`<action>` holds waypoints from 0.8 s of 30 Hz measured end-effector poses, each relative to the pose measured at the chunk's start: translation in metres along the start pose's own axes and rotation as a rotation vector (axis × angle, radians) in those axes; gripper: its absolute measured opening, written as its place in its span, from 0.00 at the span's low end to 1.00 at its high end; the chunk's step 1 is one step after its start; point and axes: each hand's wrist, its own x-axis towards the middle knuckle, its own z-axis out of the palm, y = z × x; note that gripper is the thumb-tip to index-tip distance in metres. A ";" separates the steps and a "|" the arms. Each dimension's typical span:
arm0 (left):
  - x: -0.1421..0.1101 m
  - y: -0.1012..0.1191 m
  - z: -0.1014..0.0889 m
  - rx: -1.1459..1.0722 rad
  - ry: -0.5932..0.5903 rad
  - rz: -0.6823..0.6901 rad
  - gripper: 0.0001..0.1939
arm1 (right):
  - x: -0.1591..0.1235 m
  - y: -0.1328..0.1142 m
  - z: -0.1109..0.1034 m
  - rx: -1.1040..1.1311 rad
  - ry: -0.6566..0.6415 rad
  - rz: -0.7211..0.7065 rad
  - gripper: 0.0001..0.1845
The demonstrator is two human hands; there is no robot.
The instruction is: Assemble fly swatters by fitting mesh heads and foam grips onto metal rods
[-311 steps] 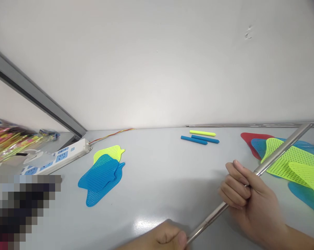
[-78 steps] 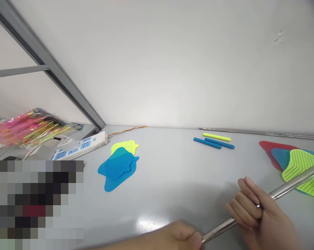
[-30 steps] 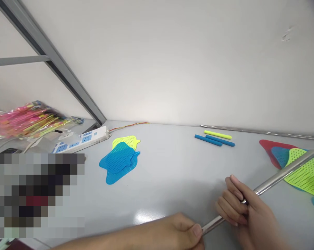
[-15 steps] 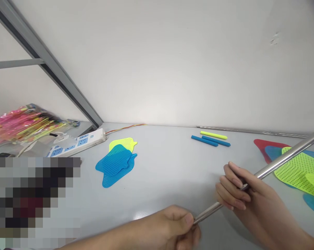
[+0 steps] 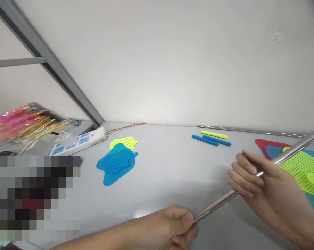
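I hold a telescopic metal rod (image 5: 216, 205) slantwise above the grey table (image 5: 167, 170). My left hand (image 5: 172, 227) is closed on its thin near end at the bottom centre. Further up the rod, my right hand (image 5: 261, 180) has its fingers curled round the thicker section. The rod's far end (image 5: 313, 135) rises to the right edge, over a pile of mesh swatter heads (image 5: 300, 166) in yellow-green, blue and red.
A blue and yellow-green stack of swatter heads (image 5: 117, 163) lies left of centre. Three plastic handles (image 5: 211, 138), two blue and one yellow-green, lie near the wall, beside thin metal rods (image 5: 250, 131). A white power strip (image 5: 79, 142) and a packet of colourful items (image 5: 21, 121) sit left.
My right hand has slid up and to the right along the rod, so more rod shows between my hands. My left hand keeps its grip on the near end.
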 end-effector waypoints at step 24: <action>-0.003 -0.004 0.001 0.269 0.090 -0.125 0.24 | -0.006 0.029 -0.013 0.289 0.071 0.004 0.20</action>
